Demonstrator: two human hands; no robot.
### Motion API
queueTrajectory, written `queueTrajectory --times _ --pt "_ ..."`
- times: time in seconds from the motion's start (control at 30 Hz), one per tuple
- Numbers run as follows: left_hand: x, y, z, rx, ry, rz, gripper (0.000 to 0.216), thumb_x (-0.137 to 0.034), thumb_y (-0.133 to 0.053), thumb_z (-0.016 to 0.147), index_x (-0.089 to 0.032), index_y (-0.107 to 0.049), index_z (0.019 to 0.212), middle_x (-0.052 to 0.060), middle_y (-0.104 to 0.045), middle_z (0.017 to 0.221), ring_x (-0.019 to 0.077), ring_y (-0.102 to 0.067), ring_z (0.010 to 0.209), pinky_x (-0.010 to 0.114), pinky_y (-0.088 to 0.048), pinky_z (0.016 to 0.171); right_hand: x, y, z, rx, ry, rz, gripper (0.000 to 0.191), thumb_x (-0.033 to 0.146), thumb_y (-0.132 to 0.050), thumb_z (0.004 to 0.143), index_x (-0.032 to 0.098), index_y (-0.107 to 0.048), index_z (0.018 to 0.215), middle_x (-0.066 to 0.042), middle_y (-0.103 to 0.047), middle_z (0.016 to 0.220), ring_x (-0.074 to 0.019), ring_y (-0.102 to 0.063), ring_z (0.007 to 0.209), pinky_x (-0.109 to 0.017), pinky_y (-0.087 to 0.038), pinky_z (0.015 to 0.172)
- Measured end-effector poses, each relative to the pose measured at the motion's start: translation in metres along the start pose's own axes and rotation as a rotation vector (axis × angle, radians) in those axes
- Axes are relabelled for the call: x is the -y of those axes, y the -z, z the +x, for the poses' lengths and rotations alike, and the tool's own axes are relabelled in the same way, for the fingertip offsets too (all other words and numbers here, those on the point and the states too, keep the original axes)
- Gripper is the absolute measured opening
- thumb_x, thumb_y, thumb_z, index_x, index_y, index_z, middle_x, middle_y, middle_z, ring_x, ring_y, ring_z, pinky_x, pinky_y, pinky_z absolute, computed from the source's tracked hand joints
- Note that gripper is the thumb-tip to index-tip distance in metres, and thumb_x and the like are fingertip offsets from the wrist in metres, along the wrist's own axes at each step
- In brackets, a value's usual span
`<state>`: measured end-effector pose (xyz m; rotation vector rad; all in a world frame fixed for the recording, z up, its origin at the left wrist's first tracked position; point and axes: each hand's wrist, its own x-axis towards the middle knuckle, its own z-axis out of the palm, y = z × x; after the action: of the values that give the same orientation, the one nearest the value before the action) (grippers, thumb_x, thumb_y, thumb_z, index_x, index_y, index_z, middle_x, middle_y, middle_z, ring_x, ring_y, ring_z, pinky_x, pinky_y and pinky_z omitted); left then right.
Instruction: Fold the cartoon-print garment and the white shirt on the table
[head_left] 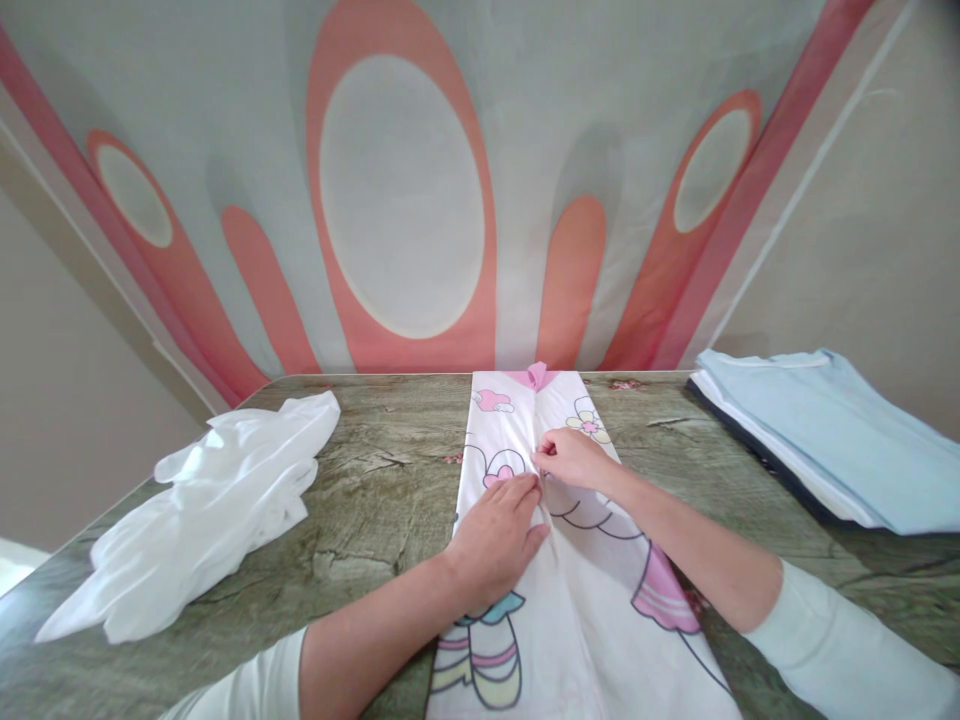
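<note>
A long white garment (570, 590) with a pink, blue and yellow cartoon print lies lengthwise in front of me, a small pink piece (537, 376) at its far end. A crease or edge runs down its middle. My left hand (499, 530) rests flat on the left half, fingertips at that middle line. Just beyond and to the right, my right hand (574, 457) has its thumb and fingers pinched at the same line, on the garment's cloth. The near end of the garment runs out of view.
A crumpled white cloth (217, 510) lies on the left of the wood-patterned table (367, 550). To the right sits a stack of folded clothes, light blue shirt (840, 430) on top, white and dark layers below. A grey-and-pink patterned panel (517, 200) rises behind the table.
</note>
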<state>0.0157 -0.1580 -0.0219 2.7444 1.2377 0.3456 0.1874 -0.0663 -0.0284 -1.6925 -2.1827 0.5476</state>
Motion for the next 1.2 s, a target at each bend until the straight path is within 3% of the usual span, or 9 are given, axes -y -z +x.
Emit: queueTrajectory --times 0.27,0.43,0.6,0.87,1.2 --pt "0.001 0.001 0.000 -0.043 -0.009 -0.042 0.026 -0.021 -0.035 0.093 -0.015 -0.052 0.113 0.009 -0.049 0.126 0.0202 -0.041 0.121 0.038 -0.030 0.105 -0.014 0.003 0.004 0.032 0.100 0.110 0.019 0.031 -0.052 0.075 0.016 -0.059 0.065 -0.002 -0.063 0.062 -0.0125 -0.054 0.057 -0.022 -0.034 0.053" --pt "0.004 -0.001 0.000 -0.060 -0.006 -0.053 0.028 -0.017 -0.034 0.092 -0.015 -0.050 0.115 0.009 -0.049 0.125 0.0196 -0.042 0.120 0.038 -0.032 0.105 -0.011 0.013 -0.003 0.097 0.346 0.144 0.007 0.017 -0.053 0.071 0.016 -0.060 0.073 0.000 -0.062 0.068 -0.0109 -0.054 0.061 -0.020 -0.037 0.055" --pt "0.006 -0.003 0.001 -0.073 -0.002 -0.021 0.033 -0.018 -0.033 0.092 -0.012 -0.044 0.123 0.012 -0.049 0.124 0.0211 -0.041 0.121 0.038 -0.031 0.105 -0.002 0.025 -0.011 0.130 0.607 -0.084 0.014 0.011 -0.053 0.074 0.018 -0.065 0.075 -0.001 -0.062 0.075 -0.0117 -0.054 0.068 -0.022 -0.036 0.062" --pt "0.005 -0.003 0.000 -0.041 0.018 -0.040 0.041 -0.024 -0.040 0.090 -0.012 -0.040 0.129 0.012 -0.044 0.133 0.0240 -0.033 0.129 0.041 -0.028 0.107 0.005 0.029 -0.015 0.073 0.741 -0.352 0.018 0.017 -0.051 0.083 0.018 -0.068 0.078 -0.002 -0.062 0.077 -0.0136 -0.053 0.070 -0.028 -0.033 0.068" --pt "0.004 -0.003 0.002 -0.065 0.017 -0.036 0.041 -0.022 -0.042 0.088 -0.013 -0.043 0.127 0.012 -0.047 0.129 0.0237 -0.039 0.124 0.040 -0.027 0.107 0.017 0.027 -0.019 0.060 0.902 -0.681 0.020 0.012 -0.051 0.085 0.015 -0.064 0.071 -0.004 -0.061 0.072 -0.0177 -0.051 0.073 -0.033 -0.028 0.066"
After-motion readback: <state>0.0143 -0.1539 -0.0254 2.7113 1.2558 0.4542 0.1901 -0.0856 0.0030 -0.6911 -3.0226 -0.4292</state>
